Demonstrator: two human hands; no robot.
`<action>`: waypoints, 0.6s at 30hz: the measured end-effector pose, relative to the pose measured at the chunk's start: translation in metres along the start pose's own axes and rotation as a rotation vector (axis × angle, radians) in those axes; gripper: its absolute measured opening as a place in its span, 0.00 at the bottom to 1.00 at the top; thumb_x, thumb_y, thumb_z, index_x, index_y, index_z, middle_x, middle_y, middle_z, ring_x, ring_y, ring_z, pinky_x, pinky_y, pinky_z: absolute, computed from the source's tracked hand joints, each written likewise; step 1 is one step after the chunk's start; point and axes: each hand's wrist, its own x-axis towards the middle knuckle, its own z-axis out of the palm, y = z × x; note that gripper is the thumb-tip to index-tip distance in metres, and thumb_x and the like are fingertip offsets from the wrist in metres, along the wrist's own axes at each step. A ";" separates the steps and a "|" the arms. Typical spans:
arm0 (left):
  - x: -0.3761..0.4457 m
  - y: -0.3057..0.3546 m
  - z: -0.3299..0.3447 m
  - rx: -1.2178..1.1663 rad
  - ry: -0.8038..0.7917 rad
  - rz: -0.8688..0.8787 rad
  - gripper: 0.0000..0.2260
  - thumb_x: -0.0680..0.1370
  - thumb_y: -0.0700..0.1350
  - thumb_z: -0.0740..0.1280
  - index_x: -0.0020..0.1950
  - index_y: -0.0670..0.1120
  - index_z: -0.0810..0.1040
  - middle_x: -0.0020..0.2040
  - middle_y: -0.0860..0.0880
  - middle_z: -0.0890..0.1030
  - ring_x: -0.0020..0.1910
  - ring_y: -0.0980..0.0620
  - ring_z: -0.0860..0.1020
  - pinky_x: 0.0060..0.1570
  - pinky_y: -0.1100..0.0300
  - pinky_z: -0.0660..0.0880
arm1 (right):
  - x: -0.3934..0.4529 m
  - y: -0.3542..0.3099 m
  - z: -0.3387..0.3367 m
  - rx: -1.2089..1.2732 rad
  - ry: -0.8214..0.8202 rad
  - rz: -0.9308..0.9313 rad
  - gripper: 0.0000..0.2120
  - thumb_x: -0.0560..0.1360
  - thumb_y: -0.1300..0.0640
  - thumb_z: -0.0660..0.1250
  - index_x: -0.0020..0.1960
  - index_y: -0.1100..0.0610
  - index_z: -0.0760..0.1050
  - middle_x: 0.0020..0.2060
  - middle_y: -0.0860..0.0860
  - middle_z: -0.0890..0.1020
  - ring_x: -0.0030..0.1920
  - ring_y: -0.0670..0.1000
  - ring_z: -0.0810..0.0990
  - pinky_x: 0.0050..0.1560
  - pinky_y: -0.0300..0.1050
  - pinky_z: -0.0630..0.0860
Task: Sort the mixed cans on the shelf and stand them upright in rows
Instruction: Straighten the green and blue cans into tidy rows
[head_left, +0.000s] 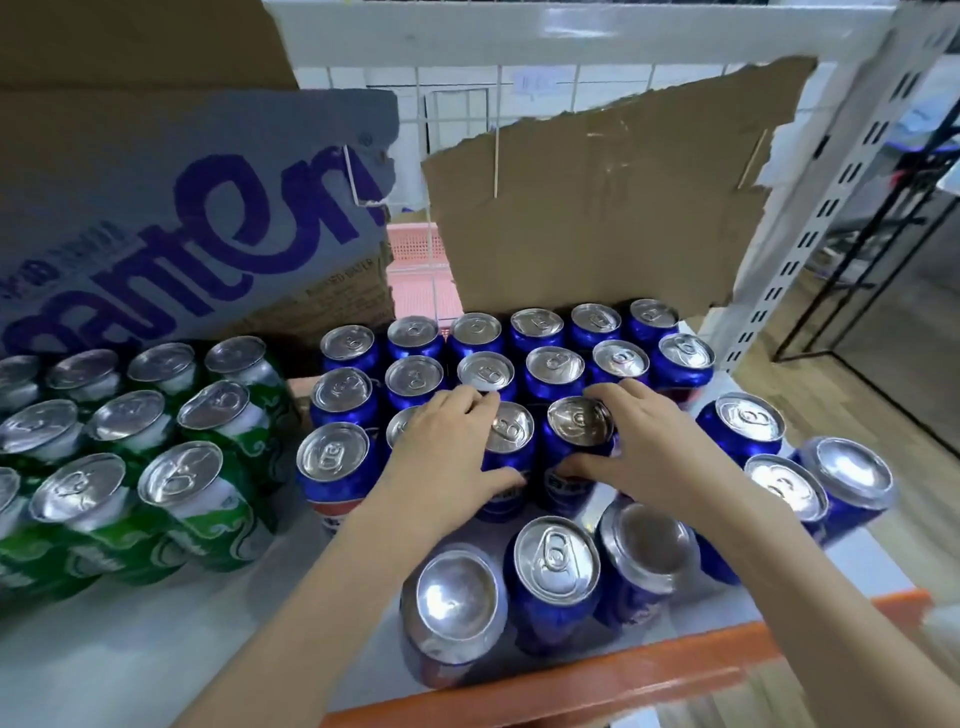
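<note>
1. Head view looks down on the shelf, where the left hand curls round one blue can and the right hand curls round the blue can just beside it, thumbs on the near sides and fingers over the far rims.
2. Both held cans stand upright in the third row of the blue block, touching each other.
3. Judged done: the green cans stand upright in rows at the left, apart from the blue ones, and two full blue rows stand at the back against the torn cardboard.
4. Judged in hand: the third blue row, which is part filled.
5. Judged left: three loose blue cans near the front edge, two of them bottom-up, and more loose cans at the right, at least one also inverted.
6. A printed carton leans behind the green cans.
</note>
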 end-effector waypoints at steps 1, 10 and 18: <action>0.001 -0.001 0.000 0.008 0.007 0.014 0.37 0.73 0.59 0.67 0.76 0.47 0.56 0.67 0.52 0.65 0.65 0.53 0.63 0.64 0.62 0.60 | -0.001 -0.002 0.000 0.000 0.000 0.008 0.36 0.70 0.40 0.69 0.72 0.52 0.60 0.60 0.48 0.70 0.60 0.50 0.70 0.51 0.39 0.65; -0.001 0.005 -0.012 -0.102 0.086 0.098 0.33 0.73 0.59 0.67 0.73 0.47 0.62 0.67 0.51 0.67 0.66 0.52 0.65 0.63 0.60 0.63 | -0.022 0.003 -0.020 -0.019 0.124 0.030 0.26 0.74 0.44 0.64 0.68 0.55 0.69 0.59 0.52 0.75 0.48 0.51 0.74 0.47 0.39 0.65; 0.016 0.073 -0.021 -0.122 -0.013 0.294 0.21 0.75 0.58 0.65 0.65 0.50 0.72 0.59 0.53 0.75 0.58 0.53 0.72 0.57 0.54 0.70 | -0.039 0.064 -0.051 -0.040 0.154 0.129 0.16 0.76 0.53 0.65 0.63 0.54 0.74 0.61 0.51 0.76 0.57 0.54 0.74 0.48 0.39 0.63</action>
